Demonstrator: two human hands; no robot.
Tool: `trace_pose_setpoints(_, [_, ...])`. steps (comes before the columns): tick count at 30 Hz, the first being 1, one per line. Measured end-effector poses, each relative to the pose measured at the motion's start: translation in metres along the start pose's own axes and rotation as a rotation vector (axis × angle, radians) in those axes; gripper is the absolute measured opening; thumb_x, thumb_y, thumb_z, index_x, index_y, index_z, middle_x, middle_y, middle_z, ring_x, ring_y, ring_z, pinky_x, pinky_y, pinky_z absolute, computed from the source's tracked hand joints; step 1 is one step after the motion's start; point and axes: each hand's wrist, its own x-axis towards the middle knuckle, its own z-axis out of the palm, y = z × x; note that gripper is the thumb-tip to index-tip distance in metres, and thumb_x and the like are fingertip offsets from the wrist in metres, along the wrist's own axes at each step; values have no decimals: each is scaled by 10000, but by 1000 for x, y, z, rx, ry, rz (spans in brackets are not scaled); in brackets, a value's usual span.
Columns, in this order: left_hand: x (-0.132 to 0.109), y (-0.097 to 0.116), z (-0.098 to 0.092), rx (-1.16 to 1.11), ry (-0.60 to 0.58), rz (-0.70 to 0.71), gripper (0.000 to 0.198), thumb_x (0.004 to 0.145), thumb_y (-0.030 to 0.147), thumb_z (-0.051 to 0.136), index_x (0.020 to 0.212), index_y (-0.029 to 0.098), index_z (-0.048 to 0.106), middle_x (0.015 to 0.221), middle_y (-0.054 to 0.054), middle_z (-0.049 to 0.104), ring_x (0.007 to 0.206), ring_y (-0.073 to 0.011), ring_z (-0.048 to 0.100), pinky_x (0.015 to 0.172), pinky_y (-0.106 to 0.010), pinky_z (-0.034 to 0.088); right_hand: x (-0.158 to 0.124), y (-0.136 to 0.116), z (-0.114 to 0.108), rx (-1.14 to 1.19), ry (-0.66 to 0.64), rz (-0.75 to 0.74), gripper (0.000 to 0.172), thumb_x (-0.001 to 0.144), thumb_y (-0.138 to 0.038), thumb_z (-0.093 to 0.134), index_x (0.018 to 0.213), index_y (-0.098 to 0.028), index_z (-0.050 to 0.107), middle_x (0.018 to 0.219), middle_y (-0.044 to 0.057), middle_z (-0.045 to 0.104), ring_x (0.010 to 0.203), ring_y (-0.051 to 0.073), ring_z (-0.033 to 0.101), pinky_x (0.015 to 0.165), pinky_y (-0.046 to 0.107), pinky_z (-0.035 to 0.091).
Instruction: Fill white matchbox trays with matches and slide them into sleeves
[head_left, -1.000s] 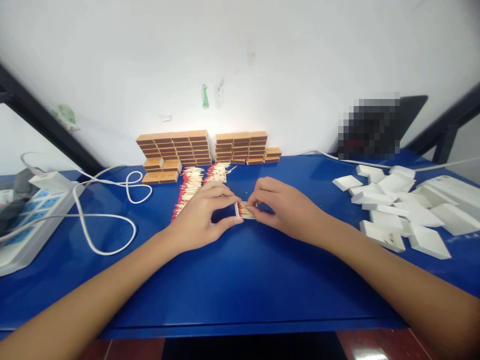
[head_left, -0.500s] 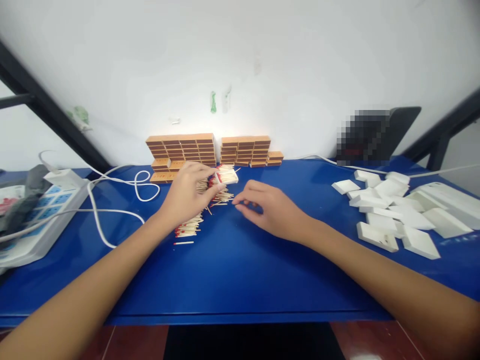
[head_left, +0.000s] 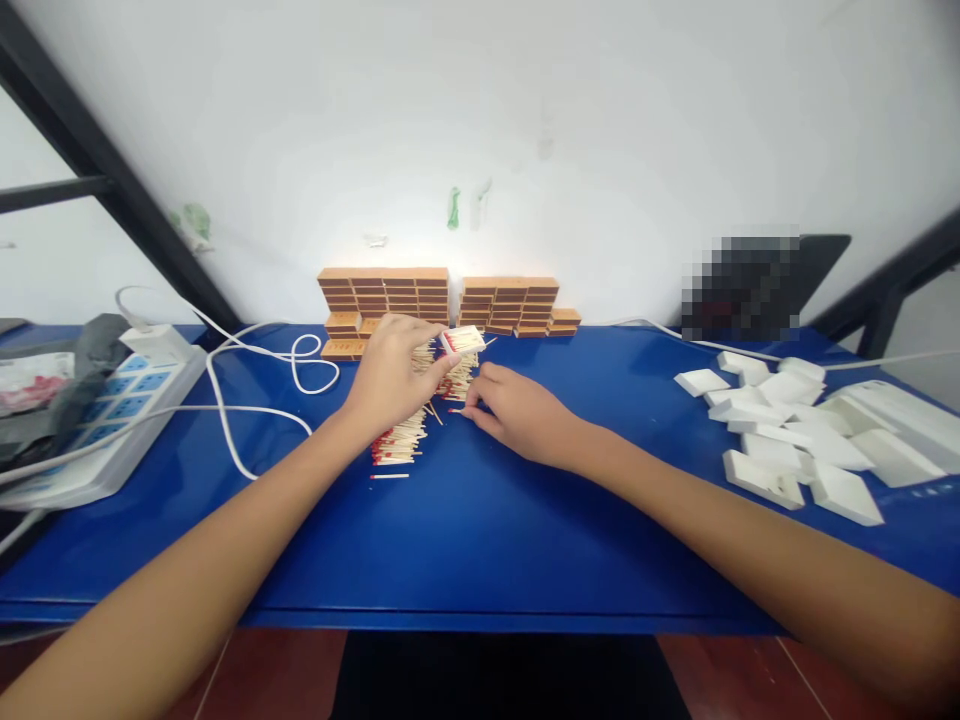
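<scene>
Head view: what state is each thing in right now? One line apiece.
Left hand: gripping a match tray.
Match tray: open, tilted, holding matches, raised off the table.
Right hand: fingers closed on one match.
Loose matches: piled on the table.
Matchbox stacks: standing, uneven heights.
White trays: jumbled heap.
Power strip: adapter on it; on or off, cannot tell.
White cable: loosely looped.

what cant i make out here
All in the head view:
Red-tipped wooden matches in the left row: partly behind the left hand.
Lone red-tipped match: one end hidden by the right hand.
Flat black panel, back right: mostly pixelated.
Markings on stacked orange-brown cardboard boxes: too small.
</scene>
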Motion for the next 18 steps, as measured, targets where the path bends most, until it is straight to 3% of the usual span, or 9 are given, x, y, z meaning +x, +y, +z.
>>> trace_pose_setpoints(4, [-1,1,1,-14,-56,19,406,1003,503,696,1216,171,795,1173,-118,795,1118,-306,664,1012,-492,513,-14,2,-10,16,-11,8,125,1070,-205,575,969,-179,643,1018,85,625,908,216,593,846,358,479])
trace_pose_setpoints(8, [-3,4,5,-67,-133,86,312,962,456,762,1107,185,817,1095,-108,794,1066,-304,668,972,-488,523,-23,15,-27,114,169,-6,120,1087,-216,518,1003,-205,604,1037,72,617,887,204,574,813,343,459])
trace_pose_setpoints(11, [-6,11,9,-151,-157,127,295,944,419,795,1149,207,809,1112,-100,790,1078,-294,680,992,-494,525,-23,25,-36,124,271,16,105,1075,-222,528,994,-212,595,1027,72,611,906,217,575,802,346,447])
trace_pose_setpoints(18, [-11,24,10,-266,-228,123,316,956,410,785,1233,258,792,1195,-84,786,1169,-287,676,1060,-517,531,-23,29,-37,98,251,17,110,1062,-240,559,967,-218,609,1001,65,612,885,215,580,783,348,441])
